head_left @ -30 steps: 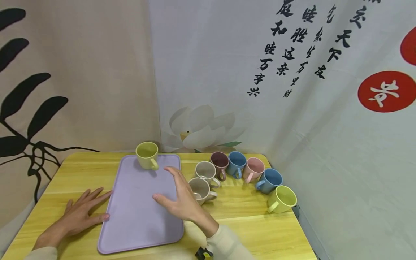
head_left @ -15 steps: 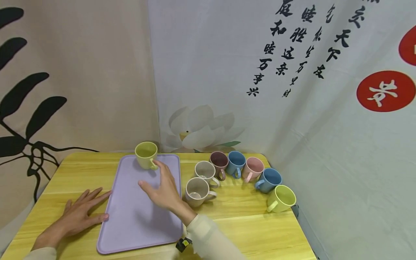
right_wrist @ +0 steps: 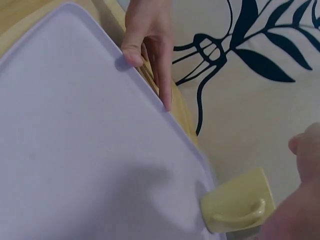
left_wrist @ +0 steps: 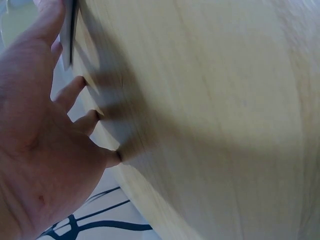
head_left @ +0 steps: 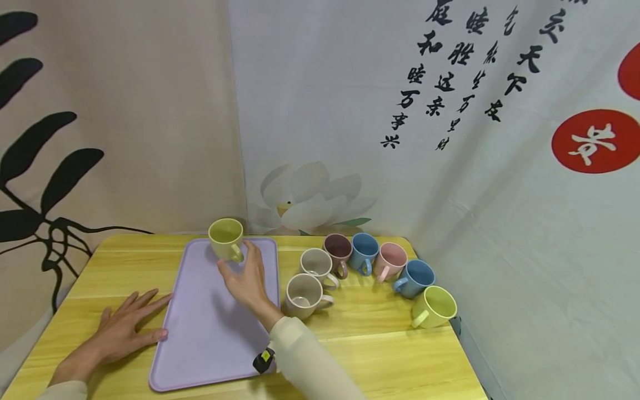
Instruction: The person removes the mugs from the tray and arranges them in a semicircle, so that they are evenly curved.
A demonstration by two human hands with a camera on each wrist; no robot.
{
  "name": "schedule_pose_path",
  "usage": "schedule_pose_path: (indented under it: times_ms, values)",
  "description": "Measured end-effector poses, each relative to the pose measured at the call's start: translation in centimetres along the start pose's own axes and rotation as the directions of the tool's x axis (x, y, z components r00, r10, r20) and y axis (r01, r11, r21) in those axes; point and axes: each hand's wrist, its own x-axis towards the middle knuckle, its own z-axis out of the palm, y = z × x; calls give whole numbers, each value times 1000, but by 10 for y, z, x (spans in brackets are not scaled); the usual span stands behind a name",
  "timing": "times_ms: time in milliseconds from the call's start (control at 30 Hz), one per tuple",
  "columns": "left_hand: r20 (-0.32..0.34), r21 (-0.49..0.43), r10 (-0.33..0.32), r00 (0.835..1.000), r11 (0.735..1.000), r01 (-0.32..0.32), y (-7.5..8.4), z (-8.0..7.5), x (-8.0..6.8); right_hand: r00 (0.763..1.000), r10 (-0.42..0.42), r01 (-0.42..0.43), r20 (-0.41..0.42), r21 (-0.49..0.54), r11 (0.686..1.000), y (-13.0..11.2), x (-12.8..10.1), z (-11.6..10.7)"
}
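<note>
At the lower left of the head view we see the left hand [head_left: 120,333] lying flat on the wooden table [head_left: 380,344], fingers spread and straight; it grasps nothing, and its thumb and forefinger touch the left edge of the tray [head_left: 210,328]. The tray is a smooth lilac rectangle with rounded corners. In the middle, the right hand [head_left: 245,280] reaches over the tray with fingers loosely spread, its fingertips just beside the handle of the green cup [head_left: 226,239]; we cannot tell if they touch it. This cup stands upright at the far edge of the tray. To the right, seven matte cups [head_left: 367,272] stand on the table. Behind hang printed cloths [head_left: 350,111].
</note>
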Motion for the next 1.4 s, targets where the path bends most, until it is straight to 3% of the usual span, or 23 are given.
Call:
schedule_pose_path:
  times_ms: [300,567,833,1033,1200,1400]
  values:
    - [-7,-4,6,1000,1000,-6,1,-1,-1,992,127,-128,29,35,991,6,12,10]
    - [-5,2,2,1000,1000,-2,1,-1,0,986,135,-140,97,49,989,12,14,9]
    - [-18,5,12,1000,1000,-12,-1,0,-1,986,135,-138,96,26,990,16,15,11]
    - [-20,0,16,1000,1000,-16,0,1,-1,989,140,-140,51,4,990,17,14,13]
    - [-18,0,13,1000,1000,-13,1,1,-1,989,148,-147,-6,58,987,23,14,15]
    - [-1,6,-9,1000,1000,9,1,-1,0,991,65,-62,-114,23,998,69,25,41]
